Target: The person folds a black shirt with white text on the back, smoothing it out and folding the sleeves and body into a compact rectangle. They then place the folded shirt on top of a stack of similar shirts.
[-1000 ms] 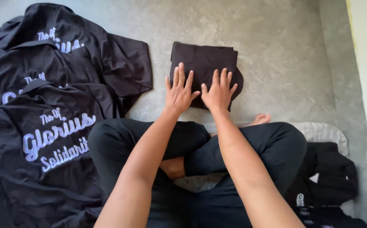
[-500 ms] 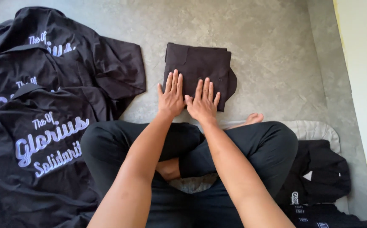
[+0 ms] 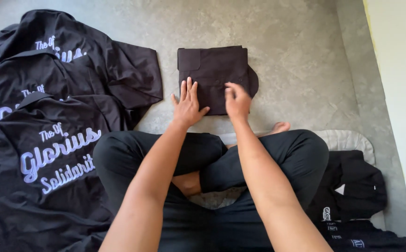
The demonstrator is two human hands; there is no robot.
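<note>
From the head camera, a person sat cross-legged on the grey floor point(image 3: 296, 60). A folded black shirt point(image 3: 214, 70) lay on the floor right in front of both hands. The left hand point(image 3: 187, 103) lay flat on the shirt's near edge, fingers point(image 3: 188, 89) straight and close together, holding nothing, as if pressing the fold down. The right hand point(image 3: 237, 100) was beside it on the shirt, fingers curled; I could not tell if they pinched cloth. Left of the hands lay a heap of open black shirts point(image 3: 49, 140) with pale letters. More dark clothes point(image 3: 352, 186) sat behind the right hand.
</note>
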